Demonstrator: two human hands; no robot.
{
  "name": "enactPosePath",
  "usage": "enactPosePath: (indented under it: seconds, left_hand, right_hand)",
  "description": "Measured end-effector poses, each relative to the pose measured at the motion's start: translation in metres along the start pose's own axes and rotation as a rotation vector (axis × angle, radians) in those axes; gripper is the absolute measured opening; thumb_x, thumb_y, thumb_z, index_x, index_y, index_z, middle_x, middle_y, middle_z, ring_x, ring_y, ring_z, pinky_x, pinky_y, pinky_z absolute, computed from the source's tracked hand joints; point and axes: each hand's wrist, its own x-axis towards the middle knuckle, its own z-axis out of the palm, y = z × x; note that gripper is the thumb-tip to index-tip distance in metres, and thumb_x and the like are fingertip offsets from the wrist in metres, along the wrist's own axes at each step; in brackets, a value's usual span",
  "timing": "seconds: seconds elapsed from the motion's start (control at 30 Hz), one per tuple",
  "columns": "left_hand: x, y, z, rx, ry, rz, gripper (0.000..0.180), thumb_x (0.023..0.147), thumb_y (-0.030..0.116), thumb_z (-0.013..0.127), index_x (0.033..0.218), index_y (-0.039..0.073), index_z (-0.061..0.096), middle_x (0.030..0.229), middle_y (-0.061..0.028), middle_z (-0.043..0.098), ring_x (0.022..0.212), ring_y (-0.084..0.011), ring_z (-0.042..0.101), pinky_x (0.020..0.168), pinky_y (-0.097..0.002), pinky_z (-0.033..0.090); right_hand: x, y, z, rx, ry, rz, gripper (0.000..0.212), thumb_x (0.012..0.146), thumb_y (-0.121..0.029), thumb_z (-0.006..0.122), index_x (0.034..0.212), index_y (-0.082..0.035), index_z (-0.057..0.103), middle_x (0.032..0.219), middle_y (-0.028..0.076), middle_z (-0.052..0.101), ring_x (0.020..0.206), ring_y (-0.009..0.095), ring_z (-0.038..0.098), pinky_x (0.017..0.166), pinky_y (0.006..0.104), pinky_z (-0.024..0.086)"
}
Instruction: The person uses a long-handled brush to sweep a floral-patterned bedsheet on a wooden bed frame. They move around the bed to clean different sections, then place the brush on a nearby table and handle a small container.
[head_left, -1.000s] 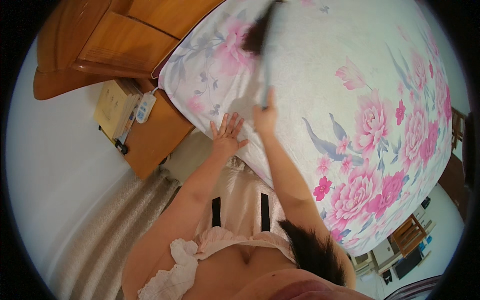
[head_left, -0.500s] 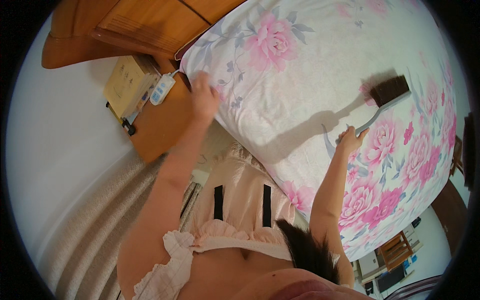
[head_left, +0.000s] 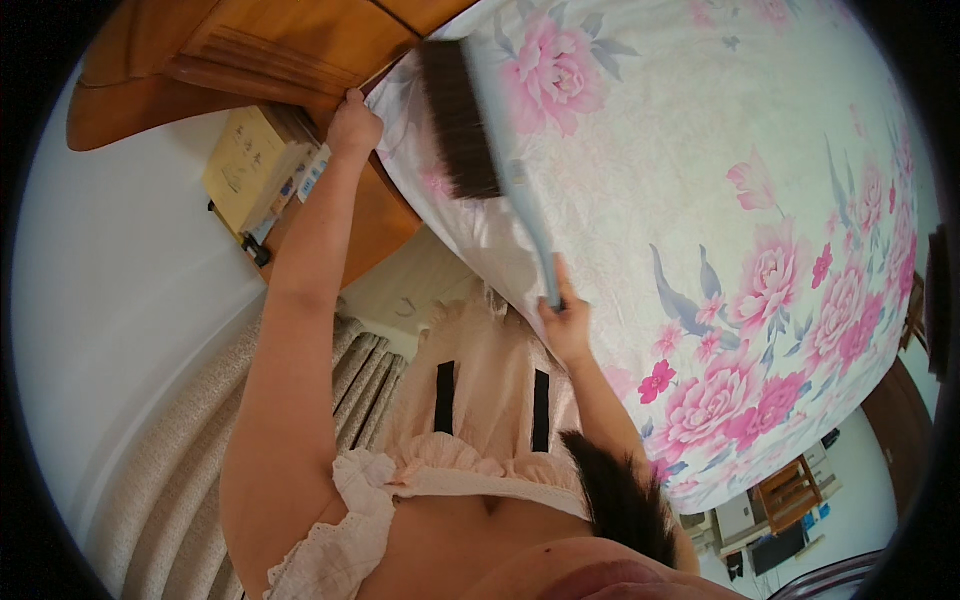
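Note:
My right hand (head_left: 567,322) is closed around the grey handle of a bed brush (head_left: 462,120) with dark bristles. The brush is over the upper left part of the bed, near the headboard, slightly blurred. At the bed's corner beside the headboard, my left hand (head_left: 356,124) is closed at the edge of the bed sheet (head_left: 650,130), its fingertips partly hidden. The sheet is white with pink flowers and grey-blue leaves, lightly wrinkled along the near side.
The wooden headboard (head_left: 280,50) rises at the upper left. A wooden bedside table (head_left: 385,225) beside it carries yellowish books (head_left: 245,165) and a white power strip (head_left: 314,175). Beige curtain folds (head_left: 190,450) hang at lower left. A wooden chair (head_left: 788,492) stands far lower right.
My right hand has swung the brush leftward from the bed's middle right to the headboard end. My left hand has moved up and left to the sheet's corner and closed there.

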Motion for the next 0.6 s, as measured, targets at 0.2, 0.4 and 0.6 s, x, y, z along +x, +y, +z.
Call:
enactPosePath:
  seconds: [0.2,0.4,0.6]
  left_hand:
    - [0.007,-0.021,-0.007,-0.060,-0.138,0.091,0.035,0.079,0.019,0.055,0.111,0.006,0.050,0.097,-0.0185,0.061,0.090,-0.0316,0.058,0.077,-0.0378,0.046]
    - [0.014,-0.017,-0.022,-0.176,-0.425,0.037,0.029,0.078,0.017,0.058,0.105,0.007,0.055,0.067,-0.0073,0.060,0.055,-0.0125,0.053,0.050,-0.0267,0.043]
    - [0.027,-0.027,-0.022,-0.294,-0.559,-0.037,0.030,0.078,0.019,0.061,0.105,0.007,0.055,0.067,-0.0084,0.060,0.057,-0.0144,0.055,0.053,-0.0285,0.045]
  right_hand:
    - [0.021,0.016,-0.077,0.167,0.515,0.238,0.070,0.075,0.005,0.049,0.139,-0.010,0.027,0.061,0.000,0.049,0.045,0.005,0.039,0.042,0.0199,0.035]
    - [0.049,0.014,-0.078,0.360,0.664,0.280,0.072,0.075,0.003,0.047,0.140,-0.008,0.020,0.057,0.001,0.046,0.037,0.008,0.039,0.035,0.0226,0.034]
    - [0.054,0.026,-0.056,0.411,0.668,0.277,0.075,0.074,0.005,0.047,0.141,-0.009,0.017,0.055,0.000,0.045,0.036,0.009,0.039,0.035,0.0234,0.034]
